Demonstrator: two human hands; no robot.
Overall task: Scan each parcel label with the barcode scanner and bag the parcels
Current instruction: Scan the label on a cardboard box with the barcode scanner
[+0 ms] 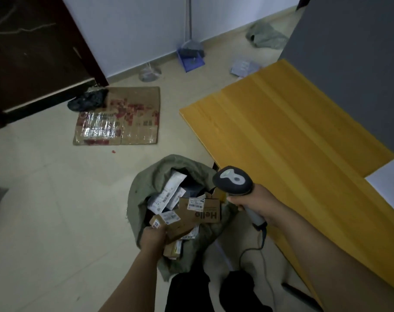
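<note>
A green sack (146,181) stands open on the floor, filled with several labelled parcels. A brown box printed "Hello" (205,209) lies on top, with white mailers (169,194) behind it. My left hand (153,237) reaches into the sack's near side and grips a small cardboard box with a label (161,222). My right hand (256,206) holds the dark barcode scanner (234,180) by its handle, just right of the sack, with the head pointing away toward the bag. Its cable (262,248) hangs down to the floor.
A yellow wooden table (292,136) stands at the right with a white sheet (389,185) on its near end. Flattened cardboard (121,118) lies on the floor beyond the sack. A dustpan (191,57) leans at the wall; another green bag (265,36) lies far right.
</note>
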